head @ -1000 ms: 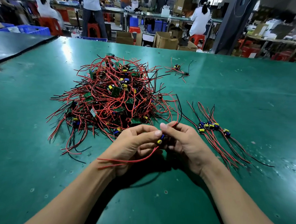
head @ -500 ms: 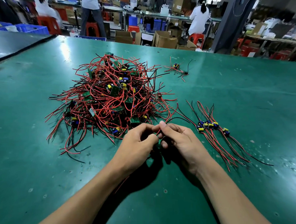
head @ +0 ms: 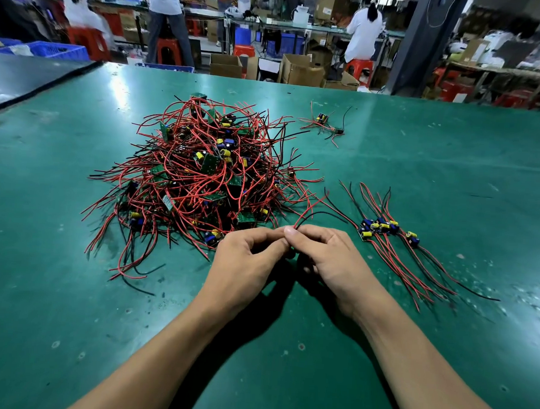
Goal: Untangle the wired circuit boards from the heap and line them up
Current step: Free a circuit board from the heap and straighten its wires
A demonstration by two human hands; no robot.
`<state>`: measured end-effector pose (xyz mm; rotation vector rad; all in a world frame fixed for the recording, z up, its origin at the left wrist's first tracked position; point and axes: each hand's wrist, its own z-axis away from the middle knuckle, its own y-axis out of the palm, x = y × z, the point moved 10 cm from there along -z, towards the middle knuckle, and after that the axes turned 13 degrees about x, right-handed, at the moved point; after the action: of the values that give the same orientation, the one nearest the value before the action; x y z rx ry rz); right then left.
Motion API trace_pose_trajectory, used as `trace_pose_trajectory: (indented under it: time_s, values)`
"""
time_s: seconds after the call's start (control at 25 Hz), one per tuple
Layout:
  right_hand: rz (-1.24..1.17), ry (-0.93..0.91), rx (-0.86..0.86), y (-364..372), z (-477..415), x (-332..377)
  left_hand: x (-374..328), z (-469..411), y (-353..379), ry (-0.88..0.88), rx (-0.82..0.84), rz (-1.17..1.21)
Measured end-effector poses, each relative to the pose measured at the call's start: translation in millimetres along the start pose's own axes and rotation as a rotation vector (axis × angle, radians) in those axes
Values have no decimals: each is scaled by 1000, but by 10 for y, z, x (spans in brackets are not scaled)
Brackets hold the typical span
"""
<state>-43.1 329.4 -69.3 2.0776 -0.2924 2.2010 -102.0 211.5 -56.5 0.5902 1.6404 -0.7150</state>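
Head view: left hand (head: 244,259) and right hand (head: 328,257), together, pinch wires (head: 308,210) beside the heap (head: 201,175).

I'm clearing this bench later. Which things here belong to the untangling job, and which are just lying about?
Job: tangled heap; lined-up row of boards; held wires, pinched by left hand and right hand; stray board cluster farther back, probably.
Lying about: cardboard boxes; blue crate; red stool; black mat.

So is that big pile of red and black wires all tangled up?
Tangled. The heap of red and black wires loops over itself in every direction, with small green circuit boards caught inside.
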Motion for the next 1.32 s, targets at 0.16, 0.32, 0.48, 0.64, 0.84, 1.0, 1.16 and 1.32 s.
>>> trace_pose_trajectory:
  time_s: [0.16,0.32,0.48,0.64,0.84,1.0,1.16,1.32]
  values:
    - [-284,7,-2,43,0,-54,86,-30,25,-69,31,137]
    - [-350,12,-21,12,-38,-96,125,-26,70,-115,78,232]
    - [-365,20,-21,12,-24,-115,130,-29,84,-115,99,243]
    - [-423,18,-134,-122,-60,-145,135,-34,83,-109,89,211]
    - [-487,30,-208,-234,-61,-157,103,-21,58,-84,50,88]
    - [-622,86,-161,-190,-64,-173,97,-18,49,-80,49,81]
    - [-685,98,-139,-184,-75,-177,112,-26,74,-88,66,145]
    - [-769,103,-139,-201,-101,-202,113,-27,92,-91,96,182]
